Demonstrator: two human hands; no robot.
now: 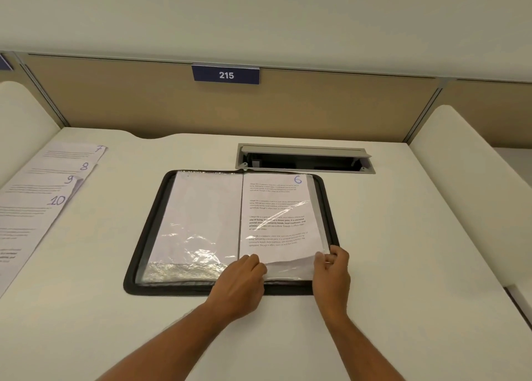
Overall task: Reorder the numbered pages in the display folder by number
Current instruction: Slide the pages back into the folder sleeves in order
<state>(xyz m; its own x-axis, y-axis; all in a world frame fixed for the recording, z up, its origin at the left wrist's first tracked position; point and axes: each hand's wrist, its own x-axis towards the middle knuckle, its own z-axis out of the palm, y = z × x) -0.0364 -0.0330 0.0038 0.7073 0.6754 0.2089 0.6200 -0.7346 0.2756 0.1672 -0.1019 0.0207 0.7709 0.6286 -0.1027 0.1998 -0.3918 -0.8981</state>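
Observation:
A black-edged display folder (131,277) lies open in the middle of the white desk. Its left side shows a clear sleeve (198,222) over a blank sheet. On the right side, page 6 (276,205) sits partly in a sleeve, its bottom edge sticking out and curling. My left hand (241,282) holds the sleeve and page at the bottom left corner. My right hand (331,271) pinches the bottom right corner of the page. Loose pages numbered 7, 8, 9 and 10 (54,185) lie fanned at the desk's left.
An open cable hatch (305,159) is set in the desk just behind the folder. A beige partition with a blue "215" sign (226,75) stands at the back. White side dividers (460,161) bound the desk on both sides.

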